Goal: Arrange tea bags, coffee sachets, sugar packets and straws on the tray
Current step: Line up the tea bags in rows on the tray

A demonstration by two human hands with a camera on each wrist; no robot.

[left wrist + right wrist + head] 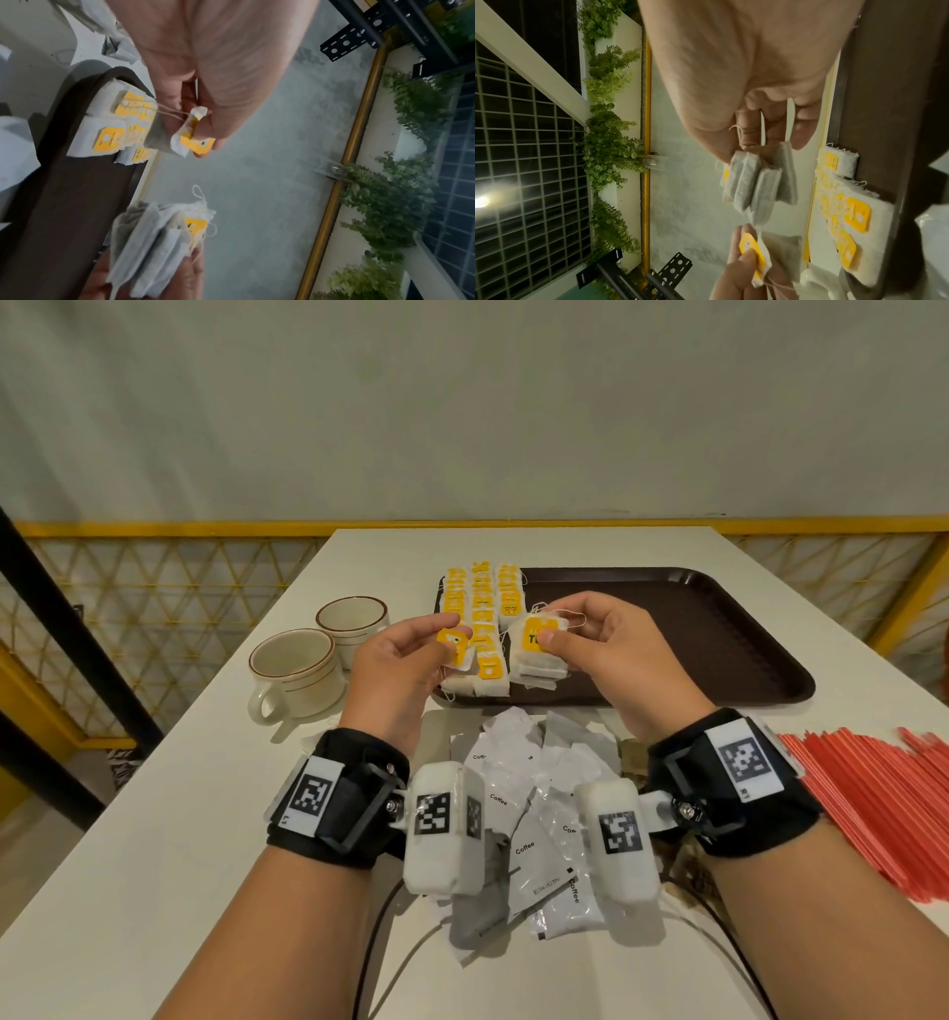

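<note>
My left hand (pixel 411 649) pinches one yellow-tagged tea bag (pixel 454 648) (pixel 191 140) (pixel 754 257) just above the tray's left end. My right hand (pixel 590 639) grips a small stack of tea bags (pixel 539 654) (pixel 159 243) (pixel 759 182), thumb on the top yellow tag. Both hover over the brown tray (pixel 693 629), where rows of tea bags (pixel 482 603) lie along its left side. White coffee sachets (pixel 529 824) are heaped on the table near my wrists. Red straws (pixel 873 803) lie at the right.
Two cream cups (pixel 318 654) stand left of the tray on the white table (pixel 154 839). The right part of the tray holds nothing. A yellow railing (pixel 154 528) runs behind the table, with a wall beyond.
</note>
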